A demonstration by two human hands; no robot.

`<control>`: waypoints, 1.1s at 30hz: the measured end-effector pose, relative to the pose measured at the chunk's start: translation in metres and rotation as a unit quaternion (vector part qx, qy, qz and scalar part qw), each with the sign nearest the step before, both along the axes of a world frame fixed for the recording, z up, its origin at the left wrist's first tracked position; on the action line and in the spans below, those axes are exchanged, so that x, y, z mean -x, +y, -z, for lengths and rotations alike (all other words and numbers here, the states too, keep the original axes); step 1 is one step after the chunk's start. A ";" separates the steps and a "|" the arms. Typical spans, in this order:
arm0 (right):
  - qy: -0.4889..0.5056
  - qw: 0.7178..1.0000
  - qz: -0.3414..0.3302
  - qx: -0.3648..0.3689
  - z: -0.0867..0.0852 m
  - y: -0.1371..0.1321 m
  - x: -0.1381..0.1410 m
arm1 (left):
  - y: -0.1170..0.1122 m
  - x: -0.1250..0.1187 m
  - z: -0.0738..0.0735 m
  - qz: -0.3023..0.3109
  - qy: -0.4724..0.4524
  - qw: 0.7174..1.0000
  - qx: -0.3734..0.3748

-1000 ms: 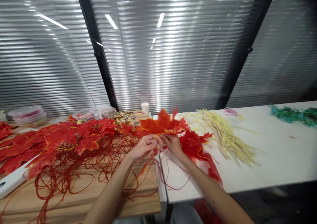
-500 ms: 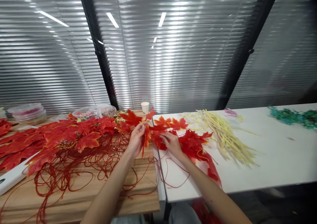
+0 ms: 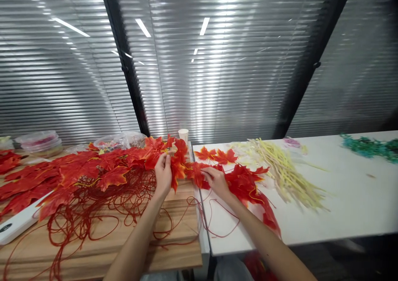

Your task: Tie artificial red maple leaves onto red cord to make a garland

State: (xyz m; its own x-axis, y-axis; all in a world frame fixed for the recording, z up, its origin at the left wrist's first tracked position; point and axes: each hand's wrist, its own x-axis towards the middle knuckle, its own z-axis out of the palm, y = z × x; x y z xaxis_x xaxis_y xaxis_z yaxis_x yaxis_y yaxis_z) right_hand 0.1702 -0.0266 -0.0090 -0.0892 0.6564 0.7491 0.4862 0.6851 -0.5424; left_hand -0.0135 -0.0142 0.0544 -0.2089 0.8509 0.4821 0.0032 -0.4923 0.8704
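Note:
My left hand [image 3: 163, 174] is closed around the stem end of some red artificial maple leaves [image 3: 177, 158], over the wooden table. Its fingertips are partly hidden by the leaves. Over the seam between the tables, my right hand [image 3: 215, 180] pinches a red maple leaf [image 3: 196, 172] between thumb and fingers. To its right lies a heap of red leaves [image 3: 242, 181] on the white table. Left of my left hand, a long pile of red maple leaves [image 3: 77, 169] covers part of a tangle of dark red cord [image 3: 93, 206].
Yellow strips [image 3: 284, 173] lie on the white table [image 3: 348, 194], with a green-blue garland [image 3: 373, 148] at far right. A paper cup [image 3: 183, 135] stands behind my hands. Plastic tubs [image 3: 40, 142] and a white flat object [image 3: 23, 221] are on the wooden table [image 3: 174, 252].
My left hand has moved left with the leaves it holds, away from my right hand. The right hand stays almost in place, still pinching a leaf.

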 end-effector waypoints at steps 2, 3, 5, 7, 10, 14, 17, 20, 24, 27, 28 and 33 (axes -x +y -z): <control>-0.002 1.000 -0.001 -0.001 0.001 0.000 0.000 | -0.002 -0.003 0.003 0.071 0.098 0.993 -0.002; -0.003 1.000 -0.002 0.001 0.001 0.000 0.000 | -0.003 -0.006 0.006 0.098 0.137 0.986 0.012; -0.006 1.000 -0.004 0.005 0.002 0.001 0.000 | -0.002 -0.011 0.014 0.072 0.159 0.984 0.044; -0.010 1.000 -0.004 0.006 0.002 0.002 0.000 | 0.002 -0.012 0.020 0.007 0.128 0.991 0.047; -0.013 1.000 -0.002 0.001 0.002 0.003 0.000 | 0.006 -0.010 0.019 -0.023 0.044 0.999 0.022; -0.021 1.000 -0.011 0.002 0.004 0.002 0.001 | -0.001 -0.013 0.011 0.067 0.046 0.996 0.022; -0.029 0.999 -0.017 0.010 0.005 0.002 0.001 | -0.005 -0.020 0.012 0.133 0.049 0.988 0.067; -0.028 0.999 -0.017 0.015 0.004 0.002 0.001 | -0.004 -0.021 0.015 0.134 0.045 0.986 0.087; -0.026 0.999 -0.014 0.017 0.004 0.001 0.001 | -0.003 -0.018 0.014 0.128 0.027 0.987 0.096; -0.033 0.999 -0.014 0.017 0.004 0.001 0.002 | -0.007 -0.018 0.011 0.138 0.012 0.984 0.110; -0.035 0.999 -0.013 0.016 0.004 0.001 0.002 | -0.009 -0.019 0.010 0.147 0.006 0.982 0.119; -0.040 0.999 -0.015 0.011 0.004 0.002 0.002 | -0.014 -0.024 0.009 0.192 -0.021 0.965 0.178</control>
